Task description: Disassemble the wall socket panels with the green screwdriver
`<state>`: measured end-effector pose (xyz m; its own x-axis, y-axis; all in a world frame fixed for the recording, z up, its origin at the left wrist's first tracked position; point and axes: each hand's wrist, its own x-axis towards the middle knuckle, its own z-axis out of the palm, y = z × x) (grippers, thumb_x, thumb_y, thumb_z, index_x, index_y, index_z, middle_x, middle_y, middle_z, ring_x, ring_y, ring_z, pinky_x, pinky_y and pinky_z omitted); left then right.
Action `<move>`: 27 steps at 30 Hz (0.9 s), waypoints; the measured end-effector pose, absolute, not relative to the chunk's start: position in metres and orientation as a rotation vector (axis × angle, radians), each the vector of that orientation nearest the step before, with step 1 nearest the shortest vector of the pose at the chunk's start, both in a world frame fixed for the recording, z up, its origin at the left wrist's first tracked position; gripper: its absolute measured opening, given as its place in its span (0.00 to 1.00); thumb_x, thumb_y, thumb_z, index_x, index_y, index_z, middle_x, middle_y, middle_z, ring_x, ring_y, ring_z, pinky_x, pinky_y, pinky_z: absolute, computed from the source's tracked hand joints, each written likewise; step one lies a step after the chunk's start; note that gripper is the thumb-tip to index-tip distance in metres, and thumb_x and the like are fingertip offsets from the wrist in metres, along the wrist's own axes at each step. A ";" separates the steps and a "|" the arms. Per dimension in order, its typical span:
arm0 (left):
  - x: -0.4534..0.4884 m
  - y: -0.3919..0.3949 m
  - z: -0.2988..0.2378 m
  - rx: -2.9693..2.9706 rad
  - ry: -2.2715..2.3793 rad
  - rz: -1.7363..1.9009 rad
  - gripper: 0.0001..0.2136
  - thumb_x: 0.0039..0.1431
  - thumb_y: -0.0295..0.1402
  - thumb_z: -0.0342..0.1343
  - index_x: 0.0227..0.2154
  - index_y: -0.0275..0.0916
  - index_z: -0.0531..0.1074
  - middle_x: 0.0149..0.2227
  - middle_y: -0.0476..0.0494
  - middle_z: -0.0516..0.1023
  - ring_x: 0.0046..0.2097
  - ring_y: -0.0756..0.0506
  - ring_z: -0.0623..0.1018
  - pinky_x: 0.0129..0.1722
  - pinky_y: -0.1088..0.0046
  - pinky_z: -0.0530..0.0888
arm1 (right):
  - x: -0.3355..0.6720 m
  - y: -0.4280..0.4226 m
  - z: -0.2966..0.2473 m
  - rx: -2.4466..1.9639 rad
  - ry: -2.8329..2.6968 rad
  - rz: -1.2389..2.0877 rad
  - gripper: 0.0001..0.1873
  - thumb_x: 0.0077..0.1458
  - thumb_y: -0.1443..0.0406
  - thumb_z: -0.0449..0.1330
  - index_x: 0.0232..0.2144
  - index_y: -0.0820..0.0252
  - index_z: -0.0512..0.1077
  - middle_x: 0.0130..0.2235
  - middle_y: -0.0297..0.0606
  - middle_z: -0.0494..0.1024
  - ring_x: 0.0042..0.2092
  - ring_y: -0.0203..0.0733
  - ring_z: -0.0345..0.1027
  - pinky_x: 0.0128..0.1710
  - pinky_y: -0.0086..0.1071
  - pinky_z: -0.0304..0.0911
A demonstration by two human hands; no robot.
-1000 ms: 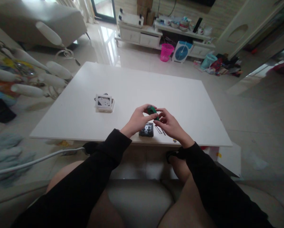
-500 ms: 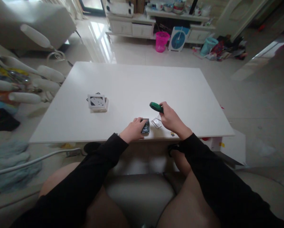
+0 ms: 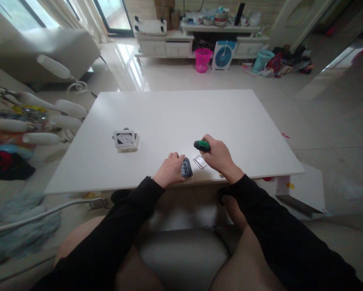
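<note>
My left hand (image 3: pixel 170 169) is closed on the left side of a small dark wall socket (image 3: pixel 186 169) near the table's front edge. My right hand (image 3: pixel 218 155) grips a screwdriver (image 3: pixel 201 146) by its green and black handle. The handle points left, and the hand hides the rest of the tool. Between the two hands a small white and grey plate (image 3: pixel 199 162) lies on the table. A small yellow and dark item (image 3: pixel 221 175) sits by the table's edge, partly covered by my right wrist.
On the left of the white table (image 3: pixel 175 113) is a stack of socket parts (image 3: pixel 126 140) with a grey frame. White lamp arms (image 3: pixel 69 108) reach in near the table's left edge. A white box (image 3: pixel 302 190) stands beyond the front right corner.
The view has tilted up a little. Against the table, the dark socket has turned slightly under my left hand. The screwdriver handle now lies more level; both hands keep their holds.
</note>
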<state>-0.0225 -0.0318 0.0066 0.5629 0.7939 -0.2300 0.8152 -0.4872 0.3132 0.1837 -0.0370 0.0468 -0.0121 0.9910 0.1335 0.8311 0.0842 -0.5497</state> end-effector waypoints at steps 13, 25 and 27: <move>-0.029 -0.016 0.030 2.272 1.136 0.966 0.38 0.45 0.32 0.69 0.60 0.37 0.61 0.52 0.35 0.70 0.54 0.36 0.70 0.56 0.53 0.71 | 0.165 -0.028 0.032 -1.410 -1.437 1.071 0.16 0.53 0.53 0.64 0.35 0.59 0.75 0.34 0.37 0.80 0.38 0.45 0.71 0.41 0.38 0.64; -0.026 -0.014 0.042 1.337 1.032 1.007 0.35 0.51 0.37 0.68 0.59 0.41 0.60 0.57 0.33 0.71 0.55 0.37 0.76 0.49 0.58 0.78 | 0.157 -0.024 0.019 -1.274 -1.202 1.047 0.21 0.47 0.55 0.71 0.41 0.58 0.75 0.40 0.37 0.81 0.41 0.46 0.71 0.46 0.41 0.68; -0.023 -0.012 0.043 1.109 0.976 0.923 0.24 0.56 0.35 0.62 0.54 0.40 0.63 0.51 0.36 0.74 0.46 0.41 0.80 0.41 0.61 0.80 | 0.156 -0.024 0.020 -1.282 -1.203 1.010 0.19 0.47 0.56 0.71 0.40 0.58 0.75 0.39 0.37 0.80 0.41 0.45 0.71 0.46 0.41 0.68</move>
<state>-0.0232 -0.0117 0.0433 0.3043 0.9395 -0.1576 -0.1044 0.1973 0.9748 0.1559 -0.0242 0.0199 0.1350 0.9877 0.0790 0.0934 0.0667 -0.9934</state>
